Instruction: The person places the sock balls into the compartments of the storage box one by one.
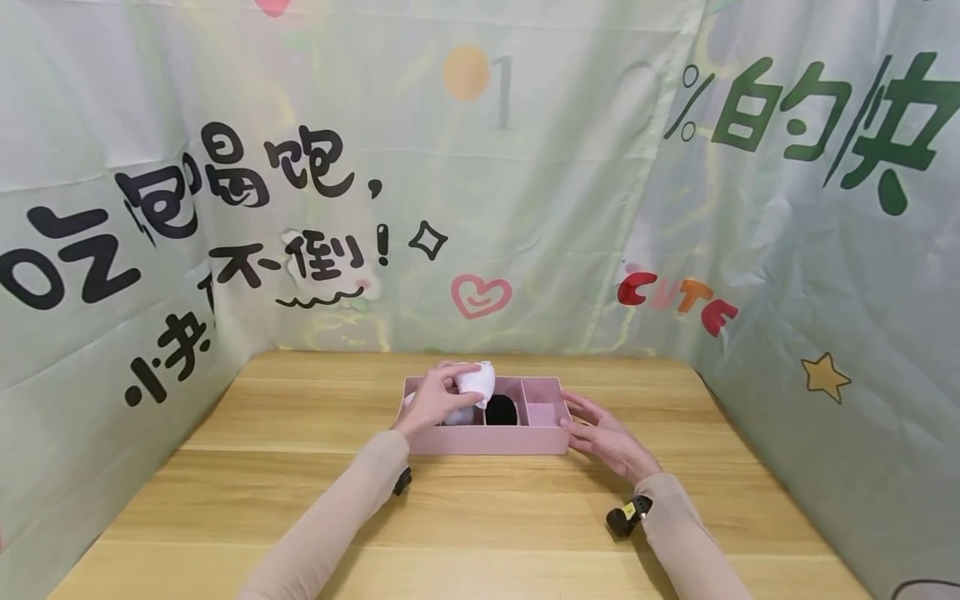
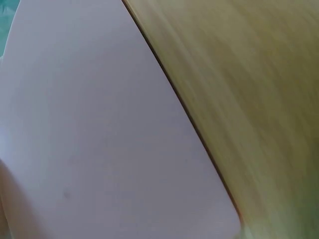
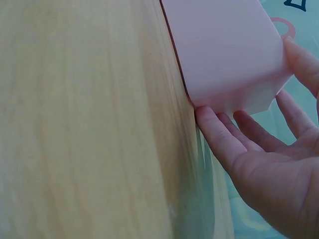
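A long pink divided box (image 1: 491, 442) sits on the table, its long side facing me. Above its middle, my left hand (image 1: 435, 400) pinches a small white bundle of soft cloth (image 1: 477, 383) between thumb and fingers. My right hand (image 1: 611, 437) touches the box's right end with its fingers spread; the right wrist view has fingertips (image 3: 204, 113) low on the end wall and the thumb near the upper edge. A black bundle (image 1: 501, 410) lies in a compartment right of the middle. Pale soft items (image 1: 457, 415) lie to its left, partly hidden by my left hand.
The box's right end compartment (image 1: 543, 412) shows its bare pink floor. Wood-grain tabletop (image 1: 495, 525) extends around the box. Printed fabric curtains (image 1: 540, 250) enclose the table at the back and both sides. A small black camera (image 1: 622, 521) is strapped to the right wrist.
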`<state>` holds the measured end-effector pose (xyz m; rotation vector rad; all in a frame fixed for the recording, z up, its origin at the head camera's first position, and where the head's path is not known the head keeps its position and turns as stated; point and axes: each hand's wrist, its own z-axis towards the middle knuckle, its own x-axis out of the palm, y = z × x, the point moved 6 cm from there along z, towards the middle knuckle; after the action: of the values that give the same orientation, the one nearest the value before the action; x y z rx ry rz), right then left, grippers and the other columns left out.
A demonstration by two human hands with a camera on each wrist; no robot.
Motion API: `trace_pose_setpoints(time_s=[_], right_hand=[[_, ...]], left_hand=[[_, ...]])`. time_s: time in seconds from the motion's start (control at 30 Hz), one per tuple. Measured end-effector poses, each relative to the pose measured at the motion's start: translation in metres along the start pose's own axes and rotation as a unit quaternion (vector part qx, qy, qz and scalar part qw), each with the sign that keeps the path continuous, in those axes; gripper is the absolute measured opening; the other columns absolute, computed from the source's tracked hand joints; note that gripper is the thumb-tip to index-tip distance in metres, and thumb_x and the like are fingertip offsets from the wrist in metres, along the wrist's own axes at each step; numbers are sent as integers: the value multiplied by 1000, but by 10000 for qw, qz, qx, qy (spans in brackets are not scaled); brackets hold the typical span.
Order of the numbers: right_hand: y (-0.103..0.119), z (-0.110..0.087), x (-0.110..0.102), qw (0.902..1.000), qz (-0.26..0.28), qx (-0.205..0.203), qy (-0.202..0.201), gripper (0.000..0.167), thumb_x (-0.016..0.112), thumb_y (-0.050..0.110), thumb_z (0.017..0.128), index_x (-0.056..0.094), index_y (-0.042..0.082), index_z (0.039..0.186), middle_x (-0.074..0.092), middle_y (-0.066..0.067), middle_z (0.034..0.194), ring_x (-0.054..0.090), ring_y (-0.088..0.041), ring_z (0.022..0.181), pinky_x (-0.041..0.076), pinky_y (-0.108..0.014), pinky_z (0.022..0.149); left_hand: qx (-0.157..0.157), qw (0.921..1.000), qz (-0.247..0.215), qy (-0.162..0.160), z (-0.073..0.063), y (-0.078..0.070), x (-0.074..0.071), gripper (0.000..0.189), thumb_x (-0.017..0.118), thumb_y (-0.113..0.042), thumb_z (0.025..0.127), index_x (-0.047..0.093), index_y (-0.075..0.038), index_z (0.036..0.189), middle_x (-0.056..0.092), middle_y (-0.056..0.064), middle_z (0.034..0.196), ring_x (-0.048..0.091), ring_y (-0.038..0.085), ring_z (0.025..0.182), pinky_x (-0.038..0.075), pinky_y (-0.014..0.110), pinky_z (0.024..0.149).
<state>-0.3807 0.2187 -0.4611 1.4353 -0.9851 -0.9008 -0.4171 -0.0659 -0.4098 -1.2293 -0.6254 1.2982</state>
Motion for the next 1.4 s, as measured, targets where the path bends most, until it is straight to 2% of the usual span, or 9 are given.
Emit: trace_pose_setpoints(time_s=[0.23, 0.57, 0.7, 0.8, 0.97, 1.2, 1.4], right_hand=[[2, 0, 0, 10000, -45, 3, -40, 71, 60, 12, 98, 21, 11, 157, 15, -25, 160, 48, -26, 127, 48, -37, 102], [0, -1, 2, 10000, -6, 9, -28, 74, 62, 13, 96, 19, 9, 157, 15, -26, 160, 46, -28, 130, 47, -39, 104], [0, 0, 1, 10000, -54, 9, -39, 73, 62, 14, 97, 21, 10, 156, 15, -26, 160, 46, -29, 131, 46, -40, 105], [0, 1, 1, 10000, -78, 10, -55, 72, 62, 14, 97, 21, 10, 156, 15, -26, 160, 45, -30, 132, 46, -41, 105], [-1, 1, 1, 10000, -72, 25, -61, 72, 62, 14, 97, 21, 10, 156, 16, -26, 160, 43, -34, 133, 46, -41, 105], [-2, 1, 2, 10000, -22, 27, 23, 73, 61, 14, 97, 19, 10, 157, 15, -26, 160, 44, -33, 133, 47, -39, 105], [-1, 3, -1, 10000, -49, 57, 0, 75, 64, 17, 96, 20, 12, 157, 14, -25, 160, 45, -30, 131, 50, -34, 100]], left_hand=[[197, 9994, -118, 271, 4, -2, 15, 55, 79, -9, 81, 61, -7, 133, 50, 15, 126, 65, 18, 100, 56, 23, 78], [473, 9986, -22, 226, 6, -10, 34, 54, 77, -2, 81, 61, -4, 132, 50, 19, 122, 66, 18, 95, 55, 20, 76], [445, 9987, 74, 244, 8, -12, 41, 52, 77, -5, 81, 62, -6, 131, 53, 17, 124, 66, 16, 95, 55, 20, 76], [360, 9990, 101, 257, 10, -13, 47, 51, 78, -9, 82, 63, -9, 131, 59, 15, 121, 66, 13, 90, 55, 21, 70], [345, 9989, 58, 323, 13, -13, 56, 49, 78, -15, 83, 63, -11, 130, 70, 15, 105, 66, 11, 82, 54, 22, 65], [274, 9992, 134, 275, 15, -13, 64, 50, 80, -23, 82, 64, -19, 129, 70, 7, 106, 67, 11, 83, 55, 24, 68], [84, 9993, -208, 295, 19, -7, 63, 52, 82, -19, 81, 64, -16, 129, 71, 11, 106, 68, 13, 85, 56, 25, 71]])
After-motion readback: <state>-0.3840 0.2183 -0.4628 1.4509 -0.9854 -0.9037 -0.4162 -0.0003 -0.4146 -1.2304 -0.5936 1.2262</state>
